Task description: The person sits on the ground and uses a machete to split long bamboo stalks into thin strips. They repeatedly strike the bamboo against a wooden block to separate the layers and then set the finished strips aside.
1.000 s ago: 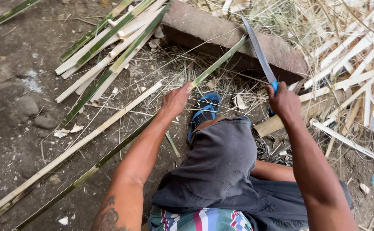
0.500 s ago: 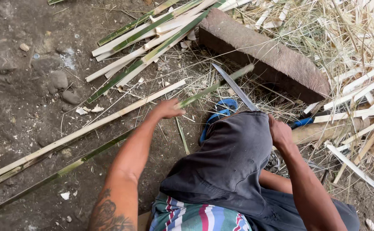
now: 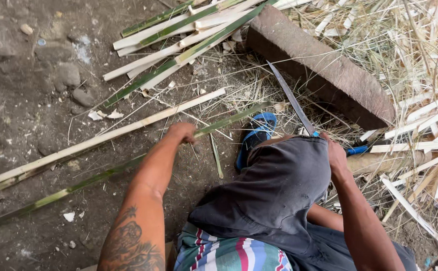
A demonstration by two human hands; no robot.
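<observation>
The left hand (image 3: 181, 133) is reaching forward with the arm stretched out nearly straight, fingers curled down and closing around a long green bamboo strip (image 3: 128, 163) that is lying on the dirt ground (image 3: 28, 90). The strip is running from the lower left corner up toward a blue sandal (image 3: 256, 135), and the hand is gripping it near its upper end. The right hand (image 3: 336, 155) is staying close to the bent knee, which is covered by dark grey shorts (image 3: 279, 185), wrist cocked back and fingers wrapped around the blue handle of a long knife (image 3: 291, 100). The blade is pointing up and away from the body, its tip hanging in front of a brown stone slab (image 3: 324, 65). Just beside the gripped strip, a pale split bamboo strip (image 3: 108, 138) is lying almost parallel to it. Farther up, a bundle of green and pale strips (image 3: 179, 40) is leaning against the slab. To the right, thin pale slivers and dry shavings (image 3: 419, 100) are lying scattered in a heap.
</observation>
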